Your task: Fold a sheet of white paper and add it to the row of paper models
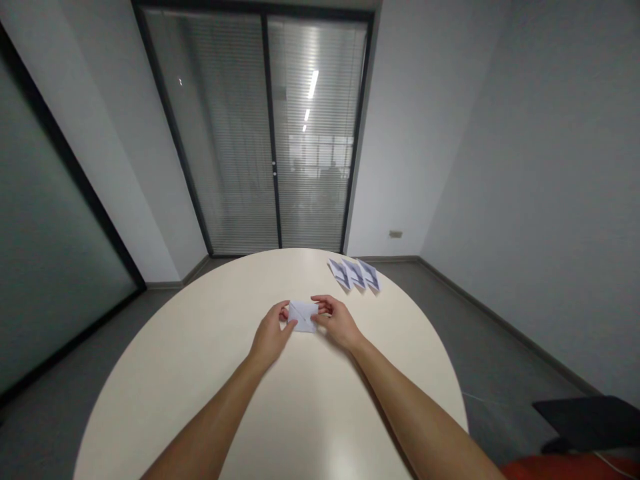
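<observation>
The left hand (271, 335) pinches the folded paper (303, 316) at its nine o'clock edge, the right hand (339, 323) at three, apparently keeping it flat and steady. Three folded pieces (354, 274) lie toward one o'clock on the table (200, 360), probably grouped aside for working room.

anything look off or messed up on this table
Nothing stands out. Three folded papers sit in a row at the far right of the table; the left hand and right hand hold a folded sheet. No spill shows.
</observation>
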A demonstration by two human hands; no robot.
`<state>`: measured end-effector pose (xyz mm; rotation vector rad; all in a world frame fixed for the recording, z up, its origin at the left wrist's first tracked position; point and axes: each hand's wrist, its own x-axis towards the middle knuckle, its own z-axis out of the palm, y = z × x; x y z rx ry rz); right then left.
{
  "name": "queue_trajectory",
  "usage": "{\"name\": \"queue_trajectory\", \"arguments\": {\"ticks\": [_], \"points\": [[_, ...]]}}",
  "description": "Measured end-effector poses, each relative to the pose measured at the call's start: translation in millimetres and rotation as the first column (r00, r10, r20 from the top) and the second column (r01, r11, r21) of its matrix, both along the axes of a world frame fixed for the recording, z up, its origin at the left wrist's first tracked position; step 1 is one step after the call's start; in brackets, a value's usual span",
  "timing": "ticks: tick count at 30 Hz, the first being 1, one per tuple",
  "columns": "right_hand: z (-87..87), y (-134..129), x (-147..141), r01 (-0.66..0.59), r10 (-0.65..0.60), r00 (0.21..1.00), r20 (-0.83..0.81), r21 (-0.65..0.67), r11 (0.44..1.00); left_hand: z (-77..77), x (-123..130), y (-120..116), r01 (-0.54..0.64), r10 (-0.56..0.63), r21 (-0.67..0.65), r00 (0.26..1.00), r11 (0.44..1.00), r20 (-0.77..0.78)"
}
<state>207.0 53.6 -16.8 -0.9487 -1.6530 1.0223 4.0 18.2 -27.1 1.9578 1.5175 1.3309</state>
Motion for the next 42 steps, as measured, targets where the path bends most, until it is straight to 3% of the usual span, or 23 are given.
{"name": "queue_trajectory", "arguments": {"ticks": [7, 12, 19, 23, 42], "points": [[1.5, -1, 14, -0.04, -0.002, 0.976, 0.219, 0.186, 0.982, 19.0, 0, -12, 0.106, -0.081, 0.09, 0.966, 0.99, -0.247], [2.4, 0, 27, -0.184, 0.019, 0.864, 0.503, 0.279, 0.942, 19.9, 1, -16, 0.24, -0.191, 0.051, 0.869, 0.969, -0.456], [-0.5, 0, 27, -0.209, -0.017, 0.837, 0.548, 0.347, 0.914, 18.9, 1, -17, 0.277, -0.254, -0.009, 0.865, 0.961, -0.433], [3.9, -6, 20, -0.283, 0.015, 0.814, 0.58, 0.374, 0.883, 17.0, -1, -18, 0.289, -0.274, -0.021, 0.876, 0.957, -0.396], [16.1, -13, 18, -0.379, 0.003, 0.711, 0.703, 0.38, 0.844, 14.5, 1, -20, 0.201, -0.195, -0.02, 0.912, 0.979, -0.361]]}}
